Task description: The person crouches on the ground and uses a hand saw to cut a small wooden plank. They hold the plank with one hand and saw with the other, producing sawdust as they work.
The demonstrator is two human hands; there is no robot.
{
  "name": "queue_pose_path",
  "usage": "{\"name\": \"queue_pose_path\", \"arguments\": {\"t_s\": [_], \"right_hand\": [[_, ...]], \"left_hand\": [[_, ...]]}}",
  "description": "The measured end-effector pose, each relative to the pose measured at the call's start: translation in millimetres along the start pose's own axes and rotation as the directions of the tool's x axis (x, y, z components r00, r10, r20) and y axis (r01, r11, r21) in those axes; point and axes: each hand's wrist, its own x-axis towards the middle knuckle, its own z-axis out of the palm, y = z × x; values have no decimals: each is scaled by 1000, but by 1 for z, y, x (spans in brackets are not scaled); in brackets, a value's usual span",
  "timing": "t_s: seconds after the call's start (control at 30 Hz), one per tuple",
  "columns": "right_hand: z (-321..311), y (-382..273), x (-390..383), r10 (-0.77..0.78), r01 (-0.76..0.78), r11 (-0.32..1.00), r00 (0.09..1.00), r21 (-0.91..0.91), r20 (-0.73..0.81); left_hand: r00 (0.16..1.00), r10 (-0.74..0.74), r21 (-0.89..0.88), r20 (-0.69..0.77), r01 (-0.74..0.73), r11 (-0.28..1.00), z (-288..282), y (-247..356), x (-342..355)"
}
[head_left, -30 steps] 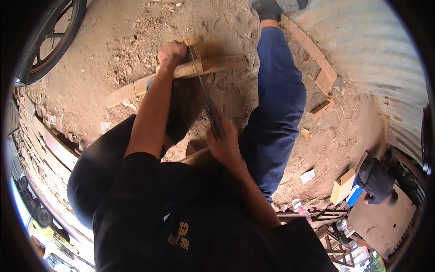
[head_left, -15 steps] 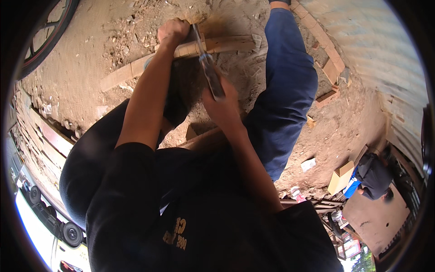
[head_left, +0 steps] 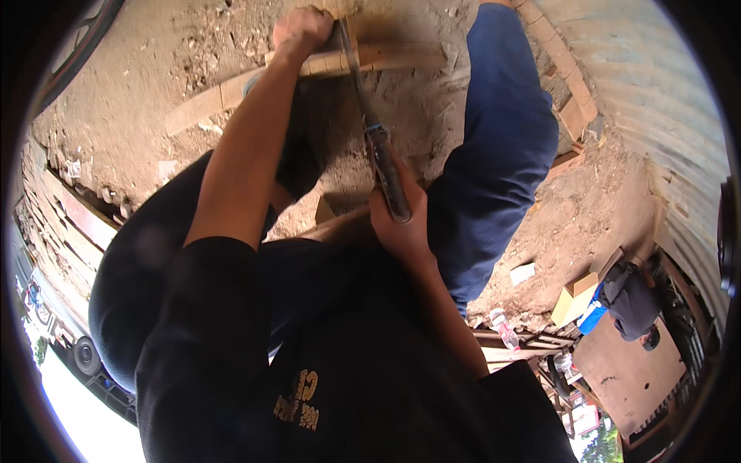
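My right hand point(head_left: 403, 220) is wrapped round the dark handle of a handsaw point(head_left: 388, 174). Its narrow blade points away from me and lies against a piece of wood point(head_left: 352, 35) set across a long wooden plank point(head_left: 401, 57) low over the ground. Just left of the blade, my left hand point(head_left: 303, 29) is closed on the wood, its fingertips partly hidden. Pale dust blurs the area around the cut.
My blue-trousered leg point(head_left: 505, 116) stretches forward on the right. Beyond it stand a row of bricks point(head_left: 559, 58) and a corrugated metal wall point(head_left: 648, 92). A wheel point(head_left: 81, 46) is at upper left. A person point(head_left: 633, 297) bends over a board point(head_left: 625, 370) near an open cardboard box point(head_left: 575, 299).
My right hand has drawn the handsaw back toward me and slightly right, so more of the blade shows. My left hand keeps its place on the wood. The whole view has shifted a little.
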Motion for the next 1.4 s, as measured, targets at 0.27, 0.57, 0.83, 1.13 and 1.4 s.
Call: {"name": "queue_pose_path", "arguments": {"t_s": [0.27, 0.57, 0.83, 1.13, 1.4], "right_hand": [[18, -14, 34, 132, -132, 991, 990, -2, 47], [29, -13, 61, 149, -140, 987, 982, -84, 120], [22, -8, 2, 46, -46, 999, 999, 7, -22], [12, -8, -11, 18, -18, 999, 1000, -42, 15], [22, -14, 24, 165, -166, 986, 985, 25, 56]], "left_hand": [[991, 117, 8, -71, -117, 993, 24, -6, 11], [914, 390, 220, -114, -359, 907, 46, -27, 29], [975, 163, 46, -151, -158, 986, 31, -9, 12], [987, 47, -46, -154, -55, 997, 28, -1, 14], [985, 131, -12, -110, -133, 991, 25, -13, 9]]}}
